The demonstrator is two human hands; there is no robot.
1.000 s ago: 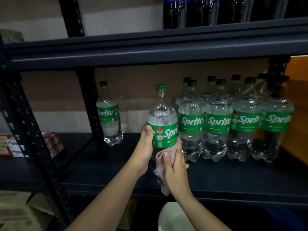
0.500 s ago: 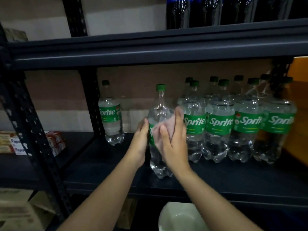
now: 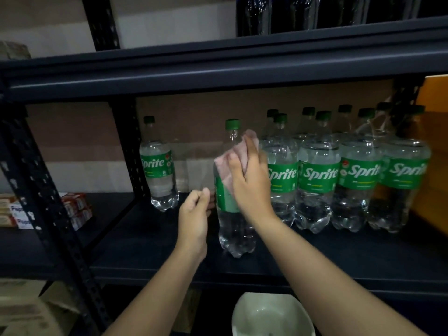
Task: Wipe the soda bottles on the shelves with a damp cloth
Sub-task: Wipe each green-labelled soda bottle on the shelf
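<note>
A clear Sprite bottle (image 3: 236, 229) with a green cap and label stands near the front of the dark shelf (image 3: 339, 258). My right hand (image 3: 249, 180) holds a pink cloth (image 3: 226, 166) pressed against the bottle's shoulder and upper label. My left hand (image 3: 194, 214) is at the bottle's lower left side, with curled fingers against the label edge. To the right, several more Sprite bottles (image 3: 317, 175) stand in rows. One smaller Sprite bottle (image 3: 158, 170) stands alone at the back left.
An upper shelf (image 3: 218, 71) carries dark soda bottles (image 3: 291, 13). A white bowl (image 3: 269, 316) sits below the shelf edge. Small red and white boxes (image 3: 75, 209) lie on the left shelf behind a black upright (image 3: 43, 190). Cardboard boxes (image 3: 21, 309) sit lower left.
My right hand has slid the cloth up the bottle from its lower body to its shoulder. My left hand has slipped lower and further left on the bottle's side.
</note>
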